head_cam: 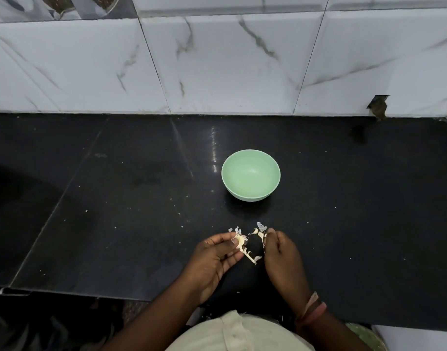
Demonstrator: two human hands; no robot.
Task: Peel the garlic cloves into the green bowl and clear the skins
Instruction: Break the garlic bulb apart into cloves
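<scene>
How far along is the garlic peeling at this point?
Early. The green bowl looks empty, so no clove is in yet. The left hand pinches a garlic clove while the right hand pulls skin away. Skin flakes on the black counter remain to clear.

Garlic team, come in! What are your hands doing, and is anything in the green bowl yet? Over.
Left hand pinches garlic clove. Right hand pulls skin away. Green bowl looks empty. Skin bits on counter, path to bowl open.

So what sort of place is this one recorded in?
Most likely a home kitchen: a black stone countertop against a marble-patterned tiled wall, with a green bowl and garlic being peeled by hand.
</scene>
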